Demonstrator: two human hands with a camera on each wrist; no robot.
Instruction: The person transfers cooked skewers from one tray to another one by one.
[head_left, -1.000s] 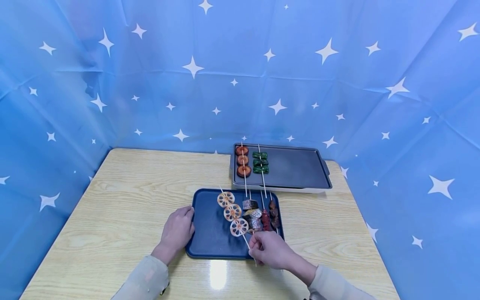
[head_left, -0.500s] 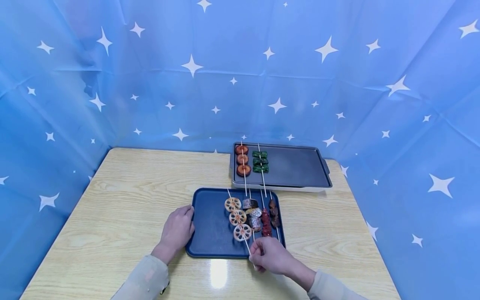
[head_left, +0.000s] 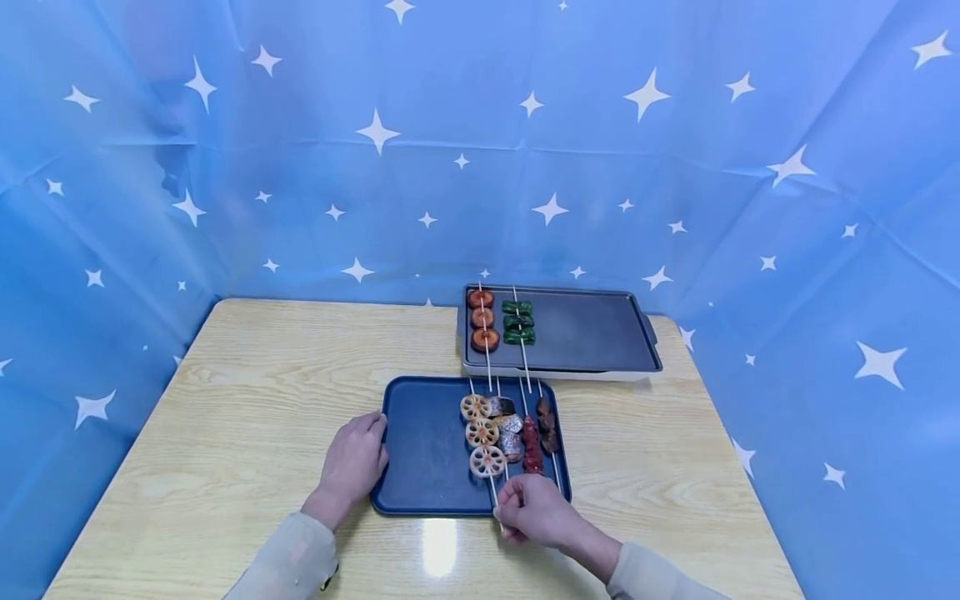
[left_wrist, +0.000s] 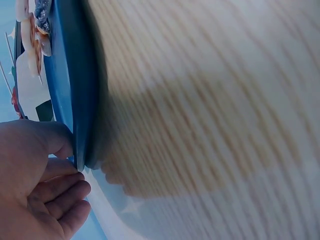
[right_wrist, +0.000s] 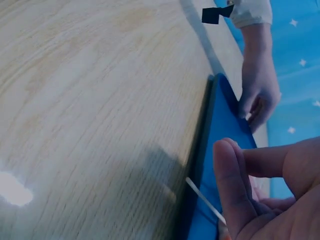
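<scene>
My right hand pinches the bare stick end of a lotus root skewer at the front rim of a dark blue tray. Its three pale, holed slices lie close against a skewer of silvery-skinned chunks. In the right wrist view, the thumb and forefinger of the right hand meet at their tips, near a light stick end. My left hand grips the tray's left edge; in the left wrist view, the thumb of the left hand is on the rim, fingers curled beneath.
Right of the silvery chunks, a red skewer and a brown meat skewer lie on the tray. Behind it stands a dark griddle bearing a skewer of orange-brown rounds and a green pepper skewer. A starry blue curtain encloses the table.
The lotus root skewer has swung to the right and straightened, coming alongside the silvery chunks. My right hand has shifted only slightly; my left hand keeps its place on the tray.
</scene>
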